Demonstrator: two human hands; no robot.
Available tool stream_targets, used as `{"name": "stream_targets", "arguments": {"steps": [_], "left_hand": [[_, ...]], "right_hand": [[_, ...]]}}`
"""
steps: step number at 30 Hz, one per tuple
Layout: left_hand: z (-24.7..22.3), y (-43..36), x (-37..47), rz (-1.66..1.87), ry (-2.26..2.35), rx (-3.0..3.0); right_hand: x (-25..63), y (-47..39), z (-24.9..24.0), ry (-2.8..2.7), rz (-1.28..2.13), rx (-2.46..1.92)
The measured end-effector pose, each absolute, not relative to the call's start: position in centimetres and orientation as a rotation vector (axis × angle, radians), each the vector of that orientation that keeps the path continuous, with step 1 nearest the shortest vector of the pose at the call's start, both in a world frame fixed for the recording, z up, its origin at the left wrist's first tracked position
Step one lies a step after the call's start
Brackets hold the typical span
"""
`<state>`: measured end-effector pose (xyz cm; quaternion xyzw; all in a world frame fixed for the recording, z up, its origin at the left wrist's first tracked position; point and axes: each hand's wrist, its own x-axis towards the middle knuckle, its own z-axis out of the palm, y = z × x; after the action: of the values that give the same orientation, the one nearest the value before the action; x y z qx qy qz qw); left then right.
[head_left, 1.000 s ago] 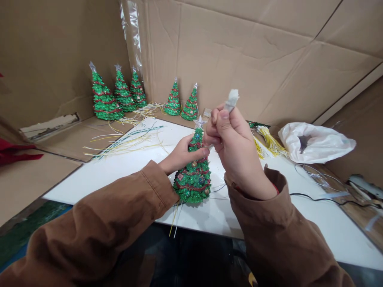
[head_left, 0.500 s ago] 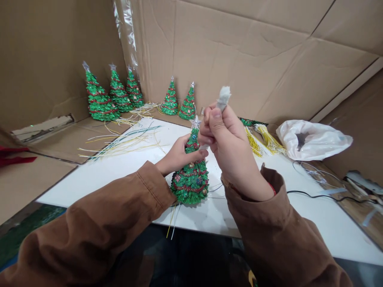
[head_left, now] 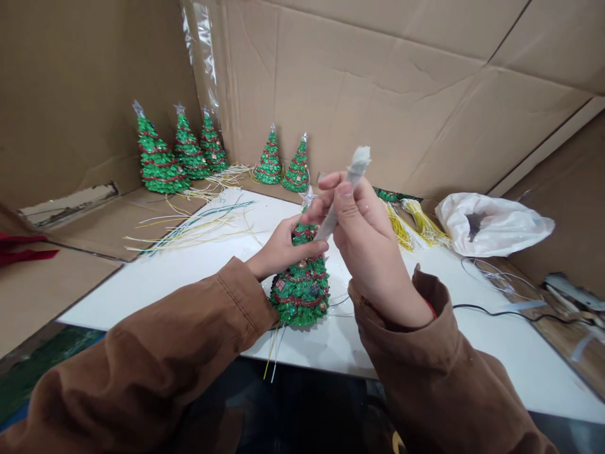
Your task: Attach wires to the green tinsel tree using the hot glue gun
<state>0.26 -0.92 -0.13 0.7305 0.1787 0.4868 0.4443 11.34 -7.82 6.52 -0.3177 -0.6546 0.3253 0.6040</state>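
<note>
Left hand (head_left: 282, 247) around green tree (head_left: 302, 295), right hand (head_left: 366, 230) on strip (head_left: 329, 221), perhaps paper.

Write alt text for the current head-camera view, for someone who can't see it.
A person's left hand grips a star-topped green Christmas tree figure at a white tabletop while the right hand pinches a pale strip close by. Behind, five similar trees stand near cardboard walls; loose wires lie at left and a white plastic bag sits at right.
</note>
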Motion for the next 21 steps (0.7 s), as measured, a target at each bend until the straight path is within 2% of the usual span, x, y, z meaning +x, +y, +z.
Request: {"name": "stream_targets", "arguments": {"steps": [5, 11, 15, 21], "left_hand": [[-0.1, -1.1, 0.2, 1.136, 0.490, 1.774], [-0.1, -1.5, 0.1, 1.126, 0.529, 1.775], [-0.1, -1.7, 0.1, 1.105, 0.502, 1.741], [-0.1, -1.9, 0.2, 1.112, 0.496, 1.713]], "right_hand": [[12.6, -9.4, 5.3, -1.454, 0.614, -0.961], [12.6, -12.4, 1.4, -1.510, 0.352, -1.377], [11.6, -13.1, -0.2, -1.451, 0.386, -1.436], [10.9, -12.9, -0.8, -1.397, 0.265, -1.451]]}}
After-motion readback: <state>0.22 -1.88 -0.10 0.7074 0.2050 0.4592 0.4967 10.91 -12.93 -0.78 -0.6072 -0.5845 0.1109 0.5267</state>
